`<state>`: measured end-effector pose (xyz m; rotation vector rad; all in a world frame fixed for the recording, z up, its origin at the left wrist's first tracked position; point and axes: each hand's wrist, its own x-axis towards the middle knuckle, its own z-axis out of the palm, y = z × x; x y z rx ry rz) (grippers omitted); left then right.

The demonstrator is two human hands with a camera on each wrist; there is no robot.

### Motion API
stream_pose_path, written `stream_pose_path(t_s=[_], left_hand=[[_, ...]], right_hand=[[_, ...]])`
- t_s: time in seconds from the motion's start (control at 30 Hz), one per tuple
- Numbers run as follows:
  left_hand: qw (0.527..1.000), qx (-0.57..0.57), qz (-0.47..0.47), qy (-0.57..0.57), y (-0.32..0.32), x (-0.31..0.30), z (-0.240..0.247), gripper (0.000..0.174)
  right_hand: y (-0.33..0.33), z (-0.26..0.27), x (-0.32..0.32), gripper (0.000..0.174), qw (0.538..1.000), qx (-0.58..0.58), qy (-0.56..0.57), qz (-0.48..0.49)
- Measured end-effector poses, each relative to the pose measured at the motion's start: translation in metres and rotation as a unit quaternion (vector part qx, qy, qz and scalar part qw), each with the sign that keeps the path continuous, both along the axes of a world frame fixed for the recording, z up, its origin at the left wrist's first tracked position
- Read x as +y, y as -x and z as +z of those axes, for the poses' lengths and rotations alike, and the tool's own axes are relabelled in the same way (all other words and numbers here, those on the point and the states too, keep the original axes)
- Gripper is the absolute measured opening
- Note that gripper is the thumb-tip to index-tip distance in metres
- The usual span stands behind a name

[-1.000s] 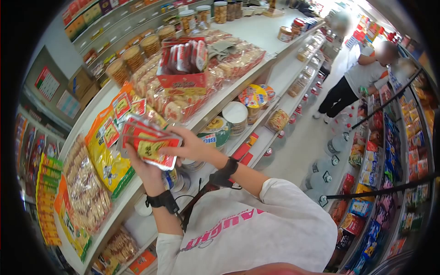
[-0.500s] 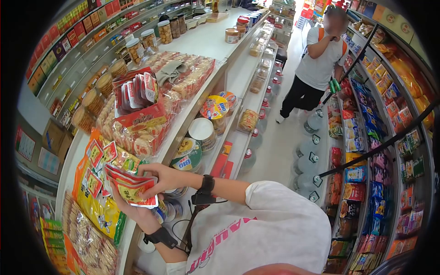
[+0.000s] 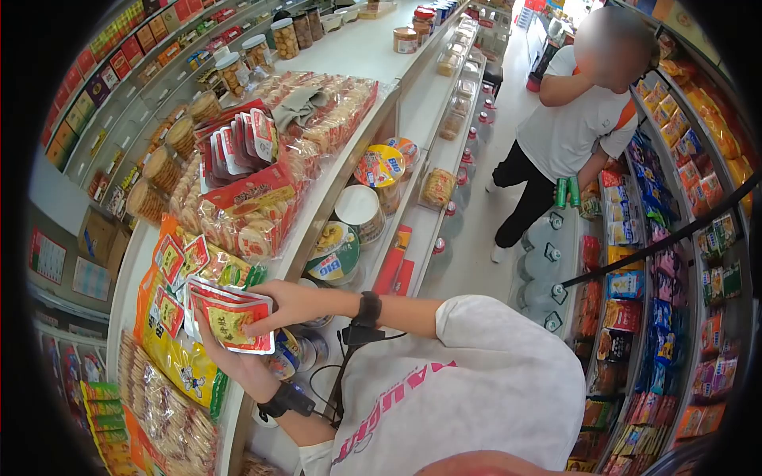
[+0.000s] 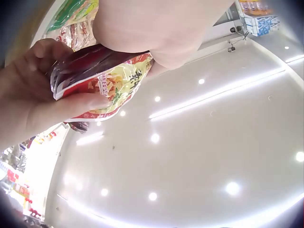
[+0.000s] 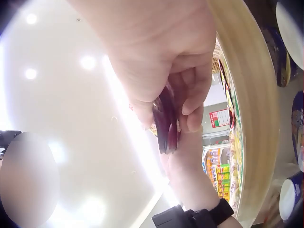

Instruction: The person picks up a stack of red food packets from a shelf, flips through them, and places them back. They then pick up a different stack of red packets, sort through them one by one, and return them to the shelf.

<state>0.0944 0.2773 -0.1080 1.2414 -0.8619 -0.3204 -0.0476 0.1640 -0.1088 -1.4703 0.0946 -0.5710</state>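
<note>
A stack of red-and-yellow snack packets (image 3: 230, 319) is held between both hands over the counter's near edge. My left hand (image 3: 242, 371) grips it from below and the left side. From the right, my right hand (image 3: 295, 305) pinches the stack, its thumb lying across the printed front; the left wrist view shows this thumb on the packet (image 4: 111, 88) too. The dark, shiny edges of the stack (image 5: 166, 121) show between the fingers in the right wrist view. Several similar loose packets (image 3: 169, 259) lie on a yellow bag (image 3: 186, 365) just beyond the hands.
Behind stands a red display box (image 3: 254, 194) of upright packets on bagged round crackers (image 3: 333, 103). Instant noodle tubs (image 3: 379, 165) line the lower shelf. In the aisle a person (image 3: 567, 119) holds green cans (image 3: 567, 192), near large water bottles (image 3: 536, 278).
The fanned packets have come closer together into a neater stack, still in both hands. The head view has swung, and the person in the aisle has come nearer.
</note>
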Motion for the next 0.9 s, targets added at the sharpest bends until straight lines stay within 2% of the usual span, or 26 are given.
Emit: stream_pose_path(t_s=[0.23,0.3,0.33,0.43,0.53,0.63,0.67,0.77,0.8,0.9], left_hand=[[0.995,-0.095,0.004,-0.009,-0.01,0.008,-0.001,0.088],[0.999,0.027,0.017,-0.03,-0.017,0.003,-0.01,0.087],[0.995,0.089,0.024,-0.037,-0.019,0.0,-0.014,0.087],[0.999,-0.006,-0.019,-0.031,-0.015,0.006,-0.013,0.082],[0.999,-0.021,-0.049,-0.011,-0.014,0.006,-0.015,0.077],[0.999,-0.003,-0.001,-0.033,-0.005,0.007,-0.009,0.074],[0.993,0.107,-0.036,0.023,-0.01,0.004,-0.012,0.072],[0.998,0.039,-0.029,0.028,-0.01,0.003,-0.014,0.067],[0.997,-0.069,-0.026,0.0,-0.005,0.01,-0.008,0.064],[0.999,0.025,-0.034,0.008,0.001,0.008,0.0,0.063]], right_hand=[[0.001,0.003,-0.001,0.063,0.997,0.053,-0.034,0.036],[0.002,0.007,-0.001,0.062,0.994,0.06,-0.073,0.062],[0.0,0.003,-0.001,0.061,0.996,0.044,-0.056,0.052],[-0.005,-0.004,-0.003,0.058,0.999,0.011,-0.018,0.032],[-0.005,-0.001,-0.001,0.055,0.998,-0.015,-0.031,0.046],[-0.008,-0.001,0.004,0.055,0.993,-0.052,-0.084,0.069],[-0.004,0.001,0.003,0.055,0.993,-0.046,-0.086,0.07],[-0.007,-0.002,0.003,0.056,0.993,-0.04,-0.086,0.075],[-0.008,-0.004,0.007,0.056,0.992,-0.038,-0.094,0.079],[-0.008,0.0,0.005,0.057,0.994,-0.031,-0.083,0.065]])
